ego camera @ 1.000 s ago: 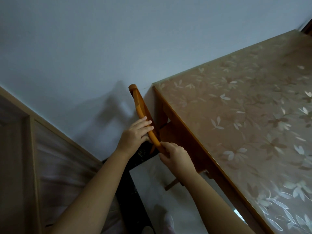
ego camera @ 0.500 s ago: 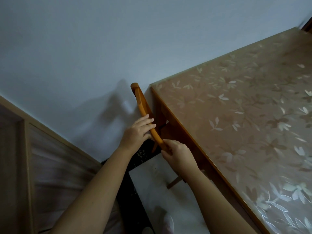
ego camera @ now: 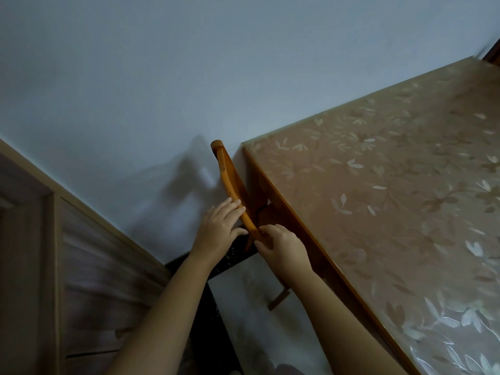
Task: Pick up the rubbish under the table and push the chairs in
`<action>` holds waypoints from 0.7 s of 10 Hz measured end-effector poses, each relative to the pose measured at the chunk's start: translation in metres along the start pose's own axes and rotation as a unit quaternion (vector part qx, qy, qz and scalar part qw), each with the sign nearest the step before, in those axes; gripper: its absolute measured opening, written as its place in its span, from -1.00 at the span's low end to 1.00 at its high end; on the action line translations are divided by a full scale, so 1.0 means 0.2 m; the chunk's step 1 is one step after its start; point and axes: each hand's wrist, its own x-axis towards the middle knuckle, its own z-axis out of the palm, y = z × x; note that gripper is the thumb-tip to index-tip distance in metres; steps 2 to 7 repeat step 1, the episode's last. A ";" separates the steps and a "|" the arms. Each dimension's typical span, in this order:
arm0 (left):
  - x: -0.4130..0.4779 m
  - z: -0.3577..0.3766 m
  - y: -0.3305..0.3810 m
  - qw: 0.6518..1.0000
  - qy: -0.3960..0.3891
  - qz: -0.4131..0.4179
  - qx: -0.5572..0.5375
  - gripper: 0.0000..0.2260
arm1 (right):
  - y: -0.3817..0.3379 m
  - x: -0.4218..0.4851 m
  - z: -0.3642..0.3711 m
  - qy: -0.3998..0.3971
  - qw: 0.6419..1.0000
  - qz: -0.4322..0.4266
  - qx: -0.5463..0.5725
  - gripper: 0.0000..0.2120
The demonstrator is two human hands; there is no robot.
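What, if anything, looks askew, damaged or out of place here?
Nothing stands out. The chair sits upright close to the table edge, left hand resting on its top rail, right hand gripping it; the floral table cover lies flat.

The table (ego camera: 308, 244) runs off to my right. It is wooden with an orange-brown edge, and its top is covered by a glossy sheet (ego camera: 392, 198) printed with pale leaves and flowers. The sheet lies flat and reaches the near corner by the wall. Below me the floor (ego camera: 251, 328) is pale, stone-like tile, with a dark speckled strip (ego camera: 235, 255) along the foot of the wall. On the floor stands a wooden chair (ego camera: 230, 177) — its back just beside the table's edge, one leg (ego camera: 278, 300) showing against the pale tile.
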 end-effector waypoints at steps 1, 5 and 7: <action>-0.06 0.01 0.06 0.999 0.038 -0.026 0.029 -0.63 | 0.03 -0.02 -0.04 0.006 1.000 -0.025 -0.009 -0.68; -0.06 0.01 0.06 0.999 0.038 -0.026 0.029 -0.63 | 0.03 -0.02 -0.04 0.006 1.000 -0.025 -0.009 -0.68; -0.06 0.01 0.06 0.999 0.038 -0.026 0.029 -0.63 | 0.03 -0.02 -0.04 0.006 1.000 -0.025 -0.009 -0.68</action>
